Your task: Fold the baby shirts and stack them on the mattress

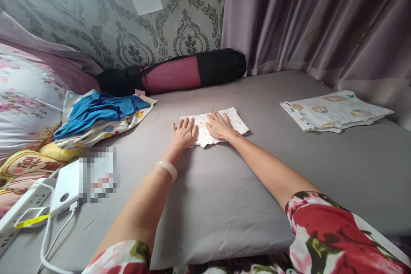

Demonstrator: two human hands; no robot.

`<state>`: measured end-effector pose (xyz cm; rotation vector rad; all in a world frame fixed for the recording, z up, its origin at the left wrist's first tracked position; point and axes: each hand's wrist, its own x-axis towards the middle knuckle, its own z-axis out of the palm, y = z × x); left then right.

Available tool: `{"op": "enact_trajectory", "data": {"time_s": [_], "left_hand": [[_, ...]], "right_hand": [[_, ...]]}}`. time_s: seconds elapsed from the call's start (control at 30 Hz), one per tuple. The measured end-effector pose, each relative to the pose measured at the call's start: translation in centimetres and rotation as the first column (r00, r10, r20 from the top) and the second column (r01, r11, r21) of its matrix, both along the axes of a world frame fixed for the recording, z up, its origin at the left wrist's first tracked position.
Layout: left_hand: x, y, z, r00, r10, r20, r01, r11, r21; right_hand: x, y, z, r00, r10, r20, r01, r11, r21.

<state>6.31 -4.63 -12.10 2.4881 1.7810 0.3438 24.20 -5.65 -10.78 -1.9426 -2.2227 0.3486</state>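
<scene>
Small white printed garment (201, 132) lies flat on the grey-sheeted bed (208, 205), directly beneath my grip; long axis runs roughly left to right across my front. Left hand (185, 132) covers its left end. Right hand (220, 126) rests just right of the middle, leaving the right end bare. Neither is nearer: both touch the cloth, palms down, fingers extended, nothing grasped.

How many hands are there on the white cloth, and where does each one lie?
2. The left hand lies flat at the left end of the cloth; the right hand lies flat nearer its right end.
</scene>
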Motion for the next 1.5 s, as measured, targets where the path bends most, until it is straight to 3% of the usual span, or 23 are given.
{"op": "enact_trajectory", "data": {"time_s": [0.13,0.37,0.57,0.7,0.9,1.07,1.3,1.5], "left_hand": [[0.0,0.1,0.5,0.998,-0.035,-0.061,0.037,0.999,0.027],[1.1,0.4,1.7,0.985,-0.055,-0.164,0.073,0.992,0.108],[2.5,0.4,0.1,0.998,0.034,-0.047,-0.022,0.973,0.23],[2.4,0.4,-0.7,0.997,0.079,-0.005,-0.076,0.979,0.188],[2.1,0.6,-0.5,0.997,0.072,0.028,-0.074,0.994,0.082],[2.1,0.9,-0.7,0.998,0.057,0.019,-0.058,0.998,0.027],[2.1,0.6,-0.4,0.997,0.065,-0.042,-0.064,0.997,0.032],[3.4,-0.8,1.1,0.988,0.115,-0.104,-0.096,0.981,0.167]], "right_hand": [[0.9,-0.1,0.6,1.0,0.012,-0.02,-0.013,1.0,-0.021],[3.6,-0.5,0.3,0.995,-0.059,0.074,0.054,0.996,0.07],[4.2,-0.8,-0.1,0.996,-0.08,0.047,0.077,0.995,0.07],[4.1,-0.8,-0.4,0.995,-0.089,0.041,0.086,0.993,0.076],[5.0,-0.4,0.4,0.997,-0.074,-0.007,0.074,0.997,-0.024],[6.5,-0.4,0.6,0.988,-0.146,0.041,0.145,0.989,0.022],[7.0,-0.1,-0.7,0.983,-0.168,0.071,0.167,0.986,0.014],[5.3,-1.1,0.5,0.978,-0.167,0.123,0.155,0.983,0.103]]}}
